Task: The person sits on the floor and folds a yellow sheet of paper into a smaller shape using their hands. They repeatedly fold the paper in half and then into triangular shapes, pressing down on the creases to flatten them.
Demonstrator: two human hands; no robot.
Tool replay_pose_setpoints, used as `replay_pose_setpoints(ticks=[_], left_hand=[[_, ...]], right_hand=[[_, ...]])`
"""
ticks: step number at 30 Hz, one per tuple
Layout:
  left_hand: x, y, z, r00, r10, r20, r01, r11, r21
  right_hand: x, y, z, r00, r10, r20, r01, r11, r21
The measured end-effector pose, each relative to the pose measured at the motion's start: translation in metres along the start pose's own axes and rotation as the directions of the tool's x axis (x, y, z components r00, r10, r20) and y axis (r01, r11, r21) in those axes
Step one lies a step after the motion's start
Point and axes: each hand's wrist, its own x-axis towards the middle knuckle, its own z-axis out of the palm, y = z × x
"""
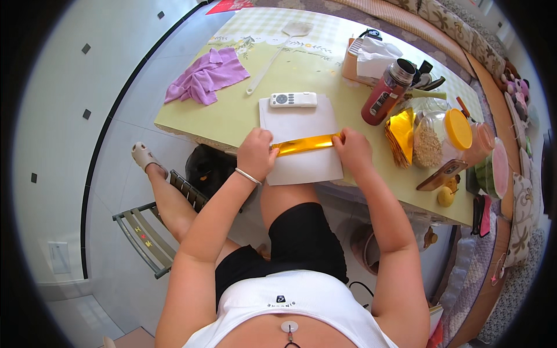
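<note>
We've got a shiny gold foil strip (304, 145) stretched flat between our two hands, long and narrow, with bright glare patches and a slight slant: its left end sits a bit closer to us than its right. Our left hand (256, 152) has its end pinched between thumb and fingers, and our right hand (354, 149) is pinching the other end, so both grips are closed on the foil. The strip is over some plain white rectangular paper (304, 169) at the near edge of the pale green patterned table (243, 119); we can't tell if it's touching the paper.

As for the clutter, left to right: a crumpled purple cloth (212, 76), then a white long-handled flat-headed swatter (297, 28) lying at an angle. A white plastic remote with dark buttons (293, 100) lies across the paper's far edge, so that bit of our work area is taken up.

The right side is way more crowded. There's an upright maroon metal flask (384, 97), then a fanned stack of gold foil sheets (399, 138) near our right hand, then a clear yellow-lidded jar (428, 145) and a tilted phone (442, 175) just beside a small round yellow fruit (446, 196).
</note>
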Motion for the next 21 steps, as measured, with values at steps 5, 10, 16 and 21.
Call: replay_pose_setpoints(ticks=[5, 10, 16, 21], left_hand=[[0.007, 0.003, 0.005, 0.864, 0.472, 0.175, -0.503, 0.825, 0.259], [0.004, 0.001, 0.006, 0.846, 0.431, 0.313, -0.515, 0.813, 0.273], [-0.029, -0.021, -0.007, 0.895, 0.328, 0.303, -0.415, 0.861, 0.293], [-0.031, -0.012, -0.009, 0.921, 0.324, 0.216, -0.377, 0.883, 0.282]], right_hand=[[-0.003, 0.006, 0.019, 0.785, -0.591, -0.186, 0.478, 0.768, -0.426], [-0.037, -0.009, 0.034, 0.704, -0.705, 0.089, 0.710, 0.696, -0.107], [-0.023, 0.046, 0.010, 0.783, -0.618, 0.068, 0.621, 0.771, -0.138], [-0.003, 0.053, -0.002, 0.697, -0.713, 0.076, 0.708, 0.667, -0.232]])
